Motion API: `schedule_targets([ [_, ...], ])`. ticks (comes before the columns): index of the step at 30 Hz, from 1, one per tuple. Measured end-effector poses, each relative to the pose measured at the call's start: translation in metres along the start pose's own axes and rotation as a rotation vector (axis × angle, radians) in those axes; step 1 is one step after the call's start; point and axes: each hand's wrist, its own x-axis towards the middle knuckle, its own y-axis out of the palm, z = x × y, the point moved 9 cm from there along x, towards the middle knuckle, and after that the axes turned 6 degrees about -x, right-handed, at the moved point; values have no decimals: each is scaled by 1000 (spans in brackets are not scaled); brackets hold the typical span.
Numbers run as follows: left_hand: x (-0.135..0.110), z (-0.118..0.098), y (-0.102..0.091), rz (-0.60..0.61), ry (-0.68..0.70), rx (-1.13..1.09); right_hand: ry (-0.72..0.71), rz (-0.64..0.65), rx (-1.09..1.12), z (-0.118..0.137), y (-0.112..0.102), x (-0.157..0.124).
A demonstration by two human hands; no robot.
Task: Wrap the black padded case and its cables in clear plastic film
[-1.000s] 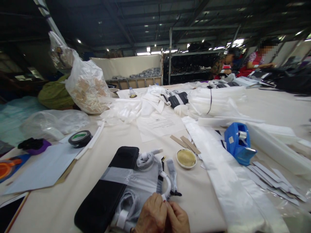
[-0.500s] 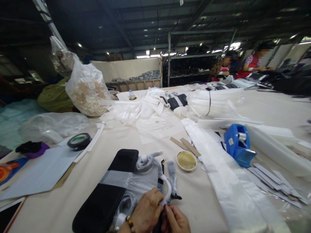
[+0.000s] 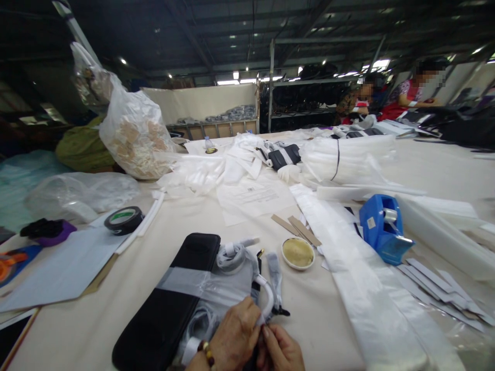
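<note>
A long black case (image 3: 166,304) lies on the cream table (image 3: 116,288), banded with clear tape and wrapped in thin plastic. A white curved handle (image 3: 266,296) and a wrapped strap (image 3: 275,278) stick out at its right side. My left hand (image 3: 232,337), with a bead bracelet at the wrist, is closed on the lower end of the white handle. My right hand (image 3: 280,350) pinches the same spot from the right, fingers pressed against the left hand's.
A blue tape dispenser (image 3: 382,226) and cut tape strips (image 3: 436,281) lie right. A small round dish (image 3: 297,252), card strips (image 3: 296,226), a long plastic sleeve (image 3: 367,293), a tape roll (image 3: 124,219) and a full plastic bag (image 3: 135,134) surround the case. Other people sit far right.
My left hand has slid up onto the white handle, showing the bracelet. My right hand stays pinched beside it. The view has shifted slightly.
</note>
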Motion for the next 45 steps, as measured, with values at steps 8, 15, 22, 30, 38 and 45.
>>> schedule_targets([
  [8, -1, -3, 10, -17, -10, 58, 70, -102, 164, -1, 0, -1],
  [15, -1, -4, 9, -52, -20, 91, 94, -152, -2, 12, -10, 7],
  [22, -3, -6, 5, -76, -17, 100, 105, -73, -60, 33, -4, 5],
  [30, -5, -12, 7, -43, 62, 98, 109, 49, -79, 37, -3, 6],
  [38, -8, -11, 5, -48, 129, 19, 84, 74, -117, 48, -2, 6],
  [45, -5, -3, 3, -98, 42, -36, 57, 76, -215, 52, -4, 4],
])
